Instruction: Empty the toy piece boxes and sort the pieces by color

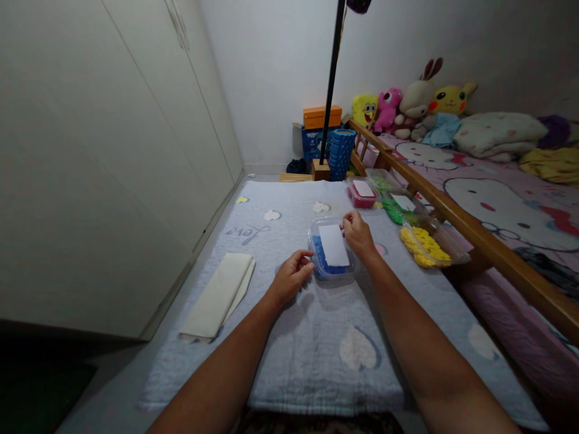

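Note:
A clear plastic box point(335, 277) stands on the cloth-covered table in front of me, with blue pieces point(319, 248) inside. Over them a white paper card point(333, 245) lies flat across the top of the box. My left hand point(294, 274) is at the box's left side, fingers loosely bent and apart, with the tips at the rim. At the right rim, beside the card's upper corner, my right hand point(358, 232) pinches the edge of the box; its fingertips are partly hidden.
Clear boxes with red point(362, 193), green point(398, 211) and yellow pieces point(425, 247) line the table's right side, by a wooden bed rail point(434, 187). A folded cream sheet point(217, 295) lies left. Behind the table stands a black pole point(332, 84) beside a blue roller point(341, 154).

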Demonstrator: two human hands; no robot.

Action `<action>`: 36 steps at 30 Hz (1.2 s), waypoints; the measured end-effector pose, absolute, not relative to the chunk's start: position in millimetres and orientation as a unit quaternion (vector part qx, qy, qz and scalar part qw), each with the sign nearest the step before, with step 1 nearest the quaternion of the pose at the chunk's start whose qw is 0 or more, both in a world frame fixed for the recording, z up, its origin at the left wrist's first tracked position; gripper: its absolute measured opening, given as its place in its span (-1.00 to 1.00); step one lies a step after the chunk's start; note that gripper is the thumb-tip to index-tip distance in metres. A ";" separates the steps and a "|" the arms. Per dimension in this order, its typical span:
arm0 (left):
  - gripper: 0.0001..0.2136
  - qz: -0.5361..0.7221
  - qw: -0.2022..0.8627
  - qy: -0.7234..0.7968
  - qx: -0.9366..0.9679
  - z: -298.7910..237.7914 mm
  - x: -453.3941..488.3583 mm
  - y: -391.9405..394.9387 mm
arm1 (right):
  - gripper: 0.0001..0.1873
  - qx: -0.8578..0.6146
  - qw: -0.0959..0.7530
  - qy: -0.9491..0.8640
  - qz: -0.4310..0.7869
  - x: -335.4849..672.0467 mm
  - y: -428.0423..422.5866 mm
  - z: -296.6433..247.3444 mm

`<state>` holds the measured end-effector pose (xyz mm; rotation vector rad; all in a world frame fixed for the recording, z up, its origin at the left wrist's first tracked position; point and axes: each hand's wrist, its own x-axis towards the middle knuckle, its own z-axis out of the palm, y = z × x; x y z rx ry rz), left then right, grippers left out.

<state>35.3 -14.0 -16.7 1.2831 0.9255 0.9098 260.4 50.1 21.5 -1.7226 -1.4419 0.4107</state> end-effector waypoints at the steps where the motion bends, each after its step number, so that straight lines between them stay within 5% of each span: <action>1: -0.62 0.399 0.621 0.405 0.540 -17.0 35.3 -13.4 | -0.85 -0.683 0.419 -0.574 0.169 258.6 50.0 21.5; 6: -0.67 0.425 0.643 0.415 0.483 -15.8 34.1 -10.4 | -0.83 -0.650 0.445 -0.584 0.196 248.0 49.1 17.2; 12: -0.66 0.448 0.666 0.418 0.426 -16.0 31.1 -6.3 | -0.54 -0.609 0.494 -0.527 0.328 249.1 38.2 4.9; 36: -0.68 0.489 0.656 0.416 0.397 -9.4 27.0 -5.3 | -0.86 -0.680 0.406 -0.576 0.202 238.1 11.3 9.5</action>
